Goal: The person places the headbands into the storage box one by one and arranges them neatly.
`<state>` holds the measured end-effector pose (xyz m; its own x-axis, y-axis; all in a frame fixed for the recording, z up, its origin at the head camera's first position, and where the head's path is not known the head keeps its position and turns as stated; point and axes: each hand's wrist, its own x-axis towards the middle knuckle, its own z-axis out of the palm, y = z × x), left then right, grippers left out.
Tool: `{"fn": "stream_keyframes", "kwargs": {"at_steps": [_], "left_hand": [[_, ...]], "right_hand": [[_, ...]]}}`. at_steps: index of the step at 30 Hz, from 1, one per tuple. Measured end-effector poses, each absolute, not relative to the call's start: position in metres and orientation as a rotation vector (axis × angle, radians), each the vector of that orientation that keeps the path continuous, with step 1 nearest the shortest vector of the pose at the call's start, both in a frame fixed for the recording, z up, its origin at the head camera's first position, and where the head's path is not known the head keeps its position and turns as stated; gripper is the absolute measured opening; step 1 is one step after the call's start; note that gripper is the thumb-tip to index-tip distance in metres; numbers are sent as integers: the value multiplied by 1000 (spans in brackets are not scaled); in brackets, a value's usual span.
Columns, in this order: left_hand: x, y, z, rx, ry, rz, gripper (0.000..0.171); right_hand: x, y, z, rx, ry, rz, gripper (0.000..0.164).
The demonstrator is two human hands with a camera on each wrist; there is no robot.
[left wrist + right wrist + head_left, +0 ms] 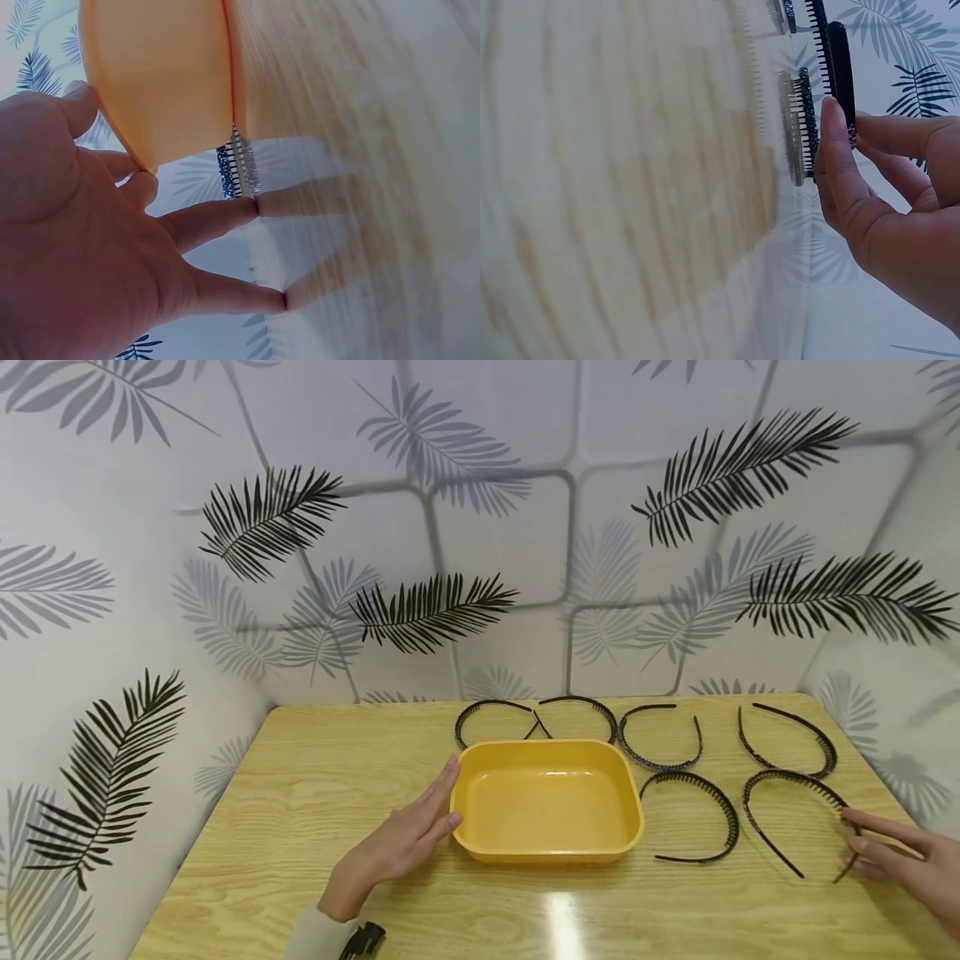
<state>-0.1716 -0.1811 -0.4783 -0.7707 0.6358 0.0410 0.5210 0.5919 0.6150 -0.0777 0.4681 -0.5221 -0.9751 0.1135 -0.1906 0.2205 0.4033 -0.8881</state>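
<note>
A yellow rectangular plastic tray (547,810) stands on the table, nothing inside it. Against its left side rests my left hand (408,843), thumb and fingers extended at the rim. In the left wrist view, two spread fingers of that hand (112,232) reach down to the tabletop beside the tray's wall (161,82). My right hand (907,860) pinches one end of a black toothed headband (806,777) at the table's right side. The right wrist view has this headband (841,67) between thumb and fingers, close over the table.
Several more dark headbands lie around: a crossing pair (491,702) behind the tray, one at its back right corner (660,767), one beside its right wall (727,814), one at the far right (825,747). Leaf-patterned sheeting (510,543) borders the wooden table (337,752).
</note>
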Motion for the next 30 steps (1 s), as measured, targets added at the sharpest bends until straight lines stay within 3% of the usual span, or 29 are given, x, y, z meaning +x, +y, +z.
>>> {"fn": "stream_keyframes", "kwargs": {"at_steps": [4,20,26,30], "left_hand": [[-172,-181,-481,970,2632,949,71],[-173,-184,-477,1003,2630,942,71],[-171,-184,-478,1013,2640,940,71],[-171,-184,-476,1012,2646,936,70]], "right_hand": [[-77,467,-524,256,2466,-1883,37],[-85,428,-502,113,2486,-1998,49],[-90,409,-491,129,2605,-1801,61],[-97,395,-482,50,2545,-1917,53]]}}
